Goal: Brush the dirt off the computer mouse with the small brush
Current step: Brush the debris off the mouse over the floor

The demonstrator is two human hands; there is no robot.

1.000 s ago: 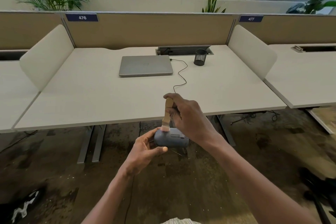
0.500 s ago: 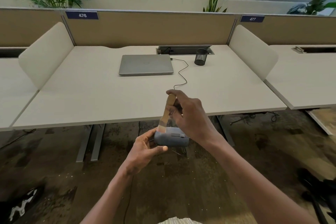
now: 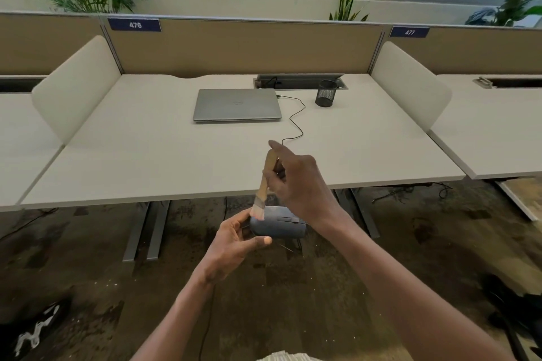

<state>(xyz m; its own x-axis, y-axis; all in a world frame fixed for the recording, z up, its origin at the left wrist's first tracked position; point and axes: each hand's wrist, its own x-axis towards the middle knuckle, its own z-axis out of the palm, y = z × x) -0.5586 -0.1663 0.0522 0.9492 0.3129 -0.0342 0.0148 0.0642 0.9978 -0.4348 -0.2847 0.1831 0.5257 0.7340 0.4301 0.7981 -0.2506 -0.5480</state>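
Note:
A grey computer mouse (image 3: 278,226) is held in the air in front of the desk edge, gripped from the left and below by my left hand (image 3: 234,243). My right hand (image 3: 302,184) pinches the wooden handle of a small brush (image 3: 264,184), which stands nearly upright. Its pale bristles rest on the mouse's left end. The right end of the mouse is partly hidden behind my right wrist.
On the white desk (image 3: 146,155) lie a shut silver laptop (image 3: 237,104), a black cable (image 3: 296,120) and a black mesh pen cup (image 3: 326,93). White side dividers stand left and right. Desk legs and dark floor lie below the hands.
The brush has slid left along the top of the mouse to its left end, and my right hand has risen slightly. My left hand keeps the mouse in place.

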